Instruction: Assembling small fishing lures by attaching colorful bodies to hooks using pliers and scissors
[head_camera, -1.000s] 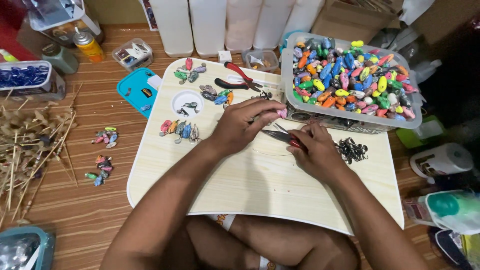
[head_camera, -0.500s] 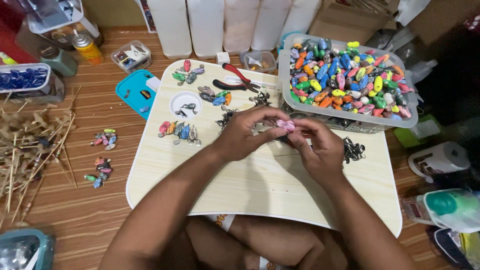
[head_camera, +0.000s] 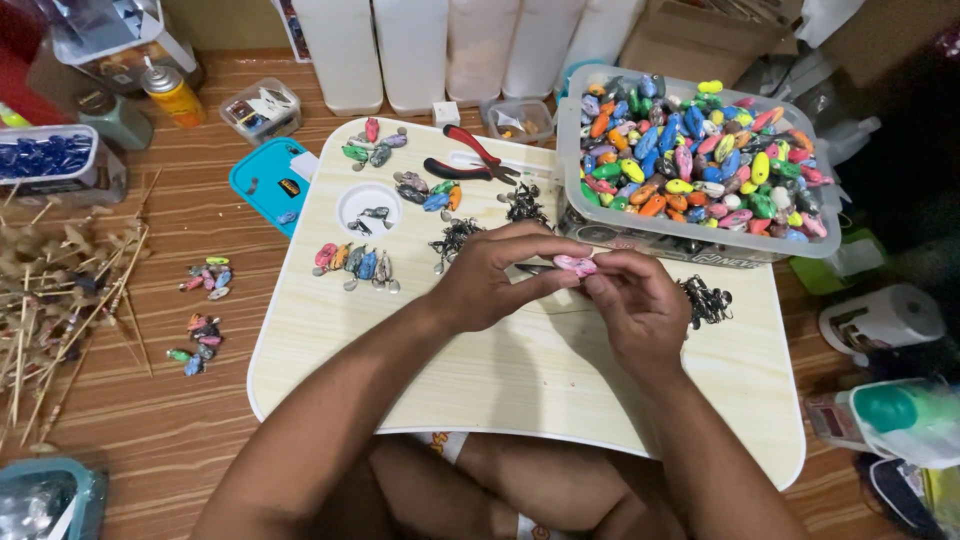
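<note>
Both hands pinch pink lure (head_camera: 576, 265) beside clear tub (head_camera: 690, 245).

A small glossy pink oval lure body (head_camera: 577, 265) was pinched above the pale wood-grain lap tray (head_camera: 520, 400). Beyond the tray's far right corner, a clear plastic tub (head_camera: 690, 245) held blue, orange, yellow, green and pink pieces. Red-and-black-handled pliers (head_camera: 470, 160) lay on the tray; a turquoise case (head_camera: 262, 180) sat left of it.
</note>
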